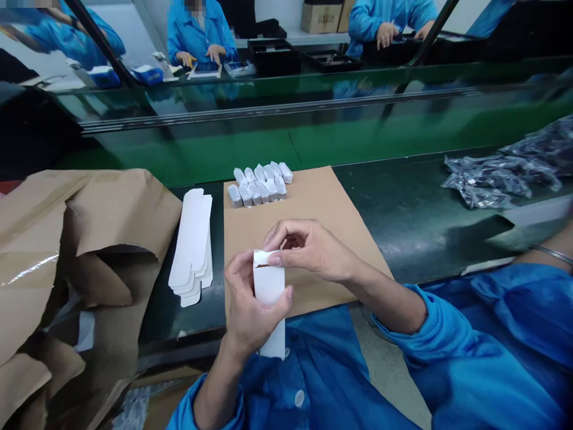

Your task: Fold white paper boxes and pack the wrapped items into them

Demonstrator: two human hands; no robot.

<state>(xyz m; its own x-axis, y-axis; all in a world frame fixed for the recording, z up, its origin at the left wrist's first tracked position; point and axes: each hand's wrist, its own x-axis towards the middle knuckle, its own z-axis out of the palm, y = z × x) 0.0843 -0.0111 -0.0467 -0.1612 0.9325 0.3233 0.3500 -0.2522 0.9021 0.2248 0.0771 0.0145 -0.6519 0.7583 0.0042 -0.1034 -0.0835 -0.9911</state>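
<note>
1. As I watch from far away through the head camera, I see two bare hands at work over a brown card sheet (308, 209) on the desk (403, 221).
2. The work in hand is a white card box (269, 285), held up at the near edge of that sheet, just above the blue sleeves. It stands on end, and its top end looks partly open.
3. My left hand (253, 307) wraps around the box, and its fingers (239, 280) hold it snugly from the side.
4. My right hand (311, 248) is at the top of the box. Its fingers (274, 242) are close together in a narrow pinch on the top edge.
5. To the left of the sheet, a pile of flat white card pieces (190, 239) lies on the desk. Further left sits a big brown paper wrap (76, 239).
6. Near the far edge of the sheet are two rows of small white wrapped things (259, 185). Dark plastic bags (487, 179) lie to the right.
7. I judge that the next move calls for a light, steady pinch, because the thin top edge could bend.
</note>
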